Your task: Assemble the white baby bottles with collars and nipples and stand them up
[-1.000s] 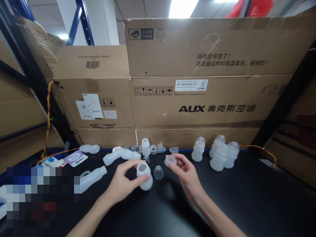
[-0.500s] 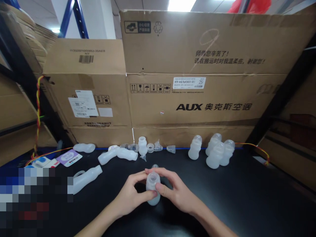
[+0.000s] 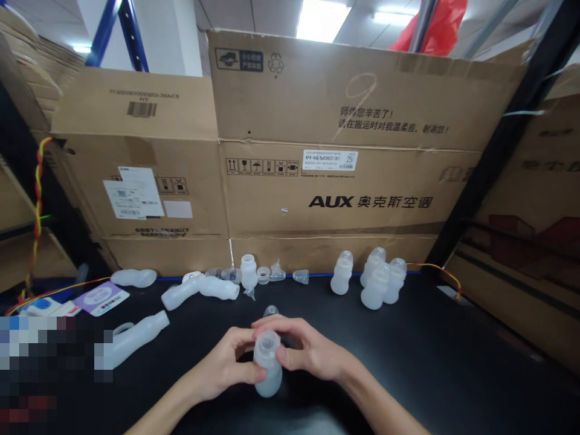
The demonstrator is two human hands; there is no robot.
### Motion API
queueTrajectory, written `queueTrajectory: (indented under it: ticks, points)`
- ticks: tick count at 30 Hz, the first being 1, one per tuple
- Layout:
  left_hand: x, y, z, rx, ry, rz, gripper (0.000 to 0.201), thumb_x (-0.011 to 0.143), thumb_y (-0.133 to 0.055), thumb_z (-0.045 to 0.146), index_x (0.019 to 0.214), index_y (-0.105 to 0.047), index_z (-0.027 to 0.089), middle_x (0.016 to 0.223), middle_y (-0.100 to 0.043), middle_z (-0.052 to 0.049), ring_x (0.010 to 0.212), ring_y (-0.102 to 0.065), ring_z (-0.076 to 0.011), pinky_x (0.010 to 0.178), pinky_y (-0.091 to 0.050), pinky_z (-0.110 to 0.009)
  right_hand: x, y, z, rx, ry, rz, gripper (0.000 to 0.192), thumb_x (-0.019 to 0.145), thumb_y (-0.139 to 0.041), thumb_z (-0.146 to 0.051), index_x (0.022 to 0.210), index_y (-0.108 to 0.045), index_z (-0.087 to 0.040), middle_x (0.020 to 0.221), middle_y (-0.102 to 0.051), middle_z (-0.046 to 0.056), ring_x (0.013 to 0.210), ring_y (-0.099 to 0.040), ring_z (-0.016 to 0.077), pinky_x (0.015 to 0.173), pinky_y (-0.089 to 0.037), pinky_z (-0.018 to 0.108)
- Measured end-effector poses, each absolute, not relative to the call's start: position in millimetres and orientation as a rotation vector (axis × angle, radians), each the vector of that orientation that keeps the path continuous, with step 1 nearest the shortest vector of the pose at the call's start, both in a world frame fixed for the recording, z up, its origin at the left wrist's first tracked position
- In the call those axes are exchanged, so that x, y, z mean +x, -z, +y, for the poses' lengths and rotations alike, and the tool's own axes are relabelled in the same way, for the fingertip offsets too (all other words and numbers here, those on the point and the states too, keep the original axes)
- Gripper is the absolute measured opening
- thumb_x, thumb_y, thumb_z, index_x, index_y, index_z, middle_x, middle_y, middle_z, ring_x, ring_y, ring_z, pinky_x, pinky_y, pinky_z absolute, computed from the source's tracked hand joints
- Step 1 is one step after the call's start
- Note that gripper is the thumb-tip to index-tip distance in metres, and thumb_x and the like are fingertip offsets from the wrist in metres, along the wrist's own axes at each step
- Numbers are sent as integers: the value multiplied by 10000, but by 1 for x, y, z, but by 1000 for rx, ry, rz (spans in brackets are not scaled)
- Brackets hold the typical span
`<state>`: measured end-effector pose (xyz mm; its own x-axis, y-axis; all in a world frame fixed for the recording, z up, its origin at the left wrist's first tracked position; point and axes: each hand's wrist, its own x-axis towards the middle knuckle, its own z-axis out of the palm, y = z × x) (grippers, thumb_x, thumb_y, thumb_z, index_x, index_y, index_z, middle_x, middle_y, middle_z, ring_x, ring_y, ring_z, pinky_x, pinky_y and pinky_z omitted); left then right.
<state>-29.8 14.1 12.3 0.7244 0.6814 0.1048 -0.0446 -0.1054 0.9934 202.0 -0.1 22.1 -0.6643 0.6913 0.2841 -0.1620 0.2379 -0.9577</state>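
Honestly, from the head camera, that small translucent white silicone bottle (image 3: 268,371) could pop out sideways if the squeeze goes uneven, since soft walls buckle; the loose clear plastic cap (image 3: 270,311) just behind on the black tabletop (image 3: 453,374) could get knocked. The left hand (image 3: 225,365) grips the bottle's body, the right hand (image 3: 308,350) pinches its frosted nipple top. It sits low at centre, tilted slightly, milky and matte.

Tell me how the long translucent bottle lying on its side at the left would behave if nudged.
The long bottle lies on its rounded side, so it would probably roll. Empty and translucent, it looks light. The smooth black table likely lets it slide.
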Motion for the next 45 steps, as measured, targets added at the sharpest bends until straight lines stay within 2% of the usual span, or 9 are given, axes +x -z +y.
queueTrajectory:
  ticks: [6, 11, 17, 22, 29, 32, 36, 42, 45]
  points:
    - [-23, -15, 7, 1687, -815, 778, 327, 782, -851, 371, 1030, -820, 160, 922, -778, -35, 907, -681, -251, 864, -522, -331, 189, -32, -13, -850, -1027, -1787, 350, 824, -832, -386, 1130, -731, -249, 1287, -653, 69, 1185, -613, 258, 1094, -439, 452]
    - [-11, -12, 1, 1696, -1050, 886, 329, 776, -847, 276, 1088, -820, 175, 974, -797, -49, 956, -697, -269, 896, -539, -343, 168, -24, -17, -1151, -724, -1605, 262, 764, -836, -332, 929, -662, -228, 1155, -679, 78, 1103, -621, 285, 1040, -461, 482]
    - [-24, -18, 10, 1481, -676, 647, 374, 682, -898, 339, 1001, -840, 155, 932, -791, -28, 959, -710, -275, 958, -527, -380, 190, -23, -14, -810, -1034, -1867, 332, 904, -762, -424, 1202, -737, -279, 1403, -605, 111, 1438, -454, 323, 1204, -337, 536]
    - [-34, -3, 20, 1306, -450, 550, 606, 484, -976, 362, 1042, -843, 167, 945, -789, -37, 1076, -725, -355, 1050, -495, -508, 208, -27, -12, -600, -1401, -1978, 410, 960, -695, -487, 1352, -700, -365, 1524, -557, 118, 1469, -465, 354, 1168, -375, 608]
    - [-34, -12, 5, 1423, -672, 546, 491, 586, -968, 373, 1006, -841, 153, 950, -791, -38, 1055, -717, -323, 1046, -498, -440, 201, -26, -16, -807, -1067, -2011, 375, 935, -720, -445, 1290, -723, -323, 1437, -595, 129, 1431, -479, 376, 1175, -379, 613]
    - [-28, -20, -4, 1564, -830, 666, 375, 712, -900, 375, 995, -837, 137, 922, -802, -42, 983, -734, -299, 959, -536, -380, 192, -30, -16, -937, -849, -2041, 294, 920, -729, -447, 1171, -740, -296, 1302, -629, 109, 1271, -572, 337, 1119, -435, 537]
    - [-16, -15, -11, 1717, -1100, 945, 351, 800, -810, 294, 1137, -821, 195, 1091, -827, -58, 1062, -742, -308, 986, -546, -389, 178, -33, -16, -1180, -550, -1953, 232, 861, -773, -422, 1021, -717, -264, 1093, -670, 74, 1039, -618, 307, 967, -489, 483]
    - [-24, -5, -1, 1844, -1168, 1167, 554, 584, -881, 178, 1132, -811, 220, 1089, -815, -80, 1049, -732, -309, 1009, -536, -430, 190, -27, -16, -1083, -616, -2086, 335, 919, -744, -410, 1226, -695, -285, 1155, -704, 77, 1056, -630, 290, 965, -491, 466]
    - [-33, -8, 6, 1777, -996, 1047, 497, 630, -886, 226, 1116, -786, 209, 975, -811, -43, 911, -729, -240, 882, -547, -345, 203, -24, -14, -1017, -714, -2110, 393, 947, -731, -397, 1319, -659, -293, 1232, -707, 83, 1129, -642, 288, 1035, -480, 470]
